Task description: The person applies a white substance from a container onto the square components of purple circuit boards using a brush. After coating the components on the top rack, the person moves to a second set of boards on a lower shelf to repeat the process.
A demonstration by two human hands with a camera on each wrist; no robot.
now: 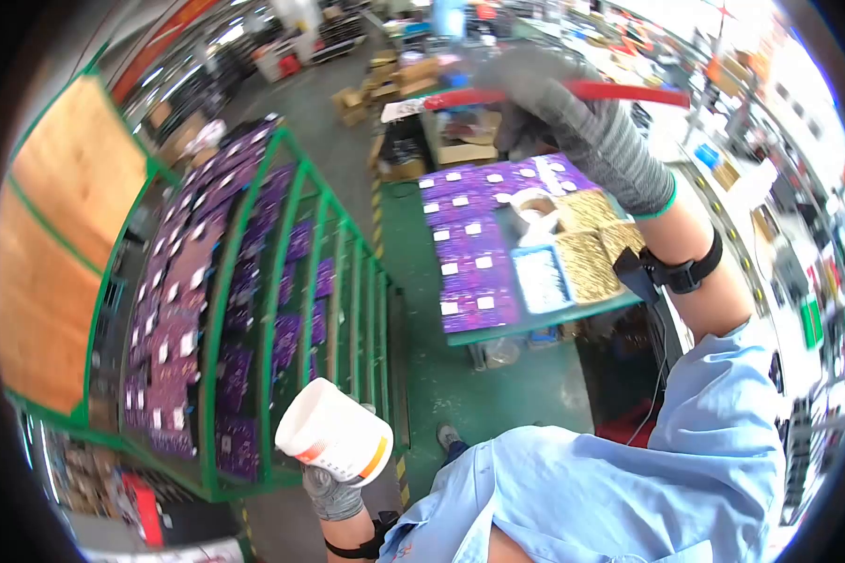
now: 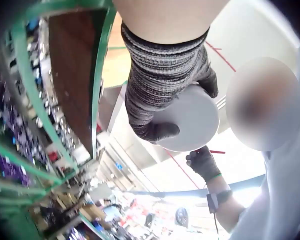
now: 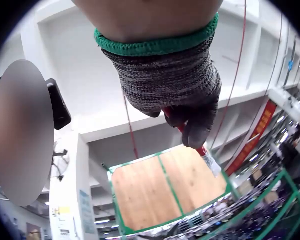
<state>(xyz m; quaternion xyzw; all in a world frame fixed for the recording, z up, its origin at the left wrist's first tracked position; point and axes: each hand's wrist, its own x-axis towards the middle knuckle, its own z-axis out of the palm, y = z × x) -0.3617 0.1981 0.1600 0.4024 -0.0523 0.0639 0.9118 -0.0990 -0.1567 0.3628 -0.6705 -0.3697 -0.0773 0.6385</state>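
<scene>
In the head view the gloved left hand (image 1: 331,493) holds a white tub (image 1: 333,433) from below, beside the green rack. The left wrist view shows the left hand's (image 2: 160,95) thumb and fingers gripping the round base of the tub (image 2: 190,120). Raised high at the upper right, the gloved right hand (image 1: 545,108) grips a long red stick (image 1: 629,92) with a whitish tip. From the right wrist the right hand's (image 3: 175,95) dark fingers curl round the red stick (image 3: 202,151).
A green rack (image 1: 296,216) with purple pieces stands at the left. The table (image 1: 498,328) carries purple sheets with white labels (image 1: 469,246), a tray of white pieces (image 1: 541,280), boxes of gold-coloured pieces (image 1: 582,267) and a tape-like roll (image 1: 533,206). Cardboard boxes (image 1: 352,103) stand behind.
</scene>
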